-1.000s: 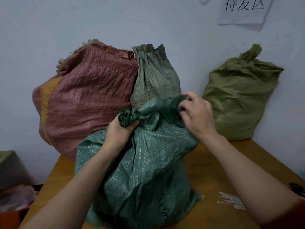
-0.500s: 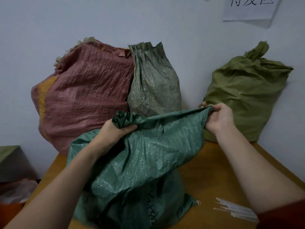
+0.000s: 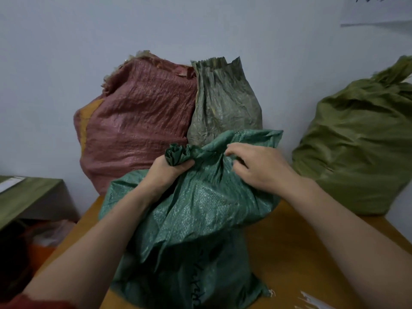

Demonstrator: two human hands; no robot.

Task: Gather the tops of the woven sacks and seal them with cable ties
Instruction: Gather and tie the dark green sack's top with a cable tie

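two hands work on the green sack (image 3: pixel 200 215), which stands on the table (image 3: pixel 301 253) right in front of the person. a few white ties (image 3: pixel 312 299) lie near its foot, at the right, and no hand touches them. the left hand (image 3: pixel 165 172) has its fingers wrapped tight round a bunch (image 3: pixel 178 153) of the sack's top and holds it up. the right hand (image 3: pixel 263 168) is just beside it, with its fingers bent down into the loose cloth, and it looks like it pinches a fold.

half a second ago this hand was stretched far out to the right and pulled the top edge flat and tight. now it has come back in and brings that cloth toward the bunch. the edge that was straight now sags in soft folds behind the hand. i think one more bit of the top is about to go into the left hand's grip. some cloth at the right is still loose, so the gathering is not done and the tie must wait.

behind, the red sack (image 3: pixel 138 121) and the grey sack (image 3: pixel 225 101) stand by the wall with open tops, same as before. the olive sack (image 3: pixel 361 148) sits closer to the picture's right edge than it did.
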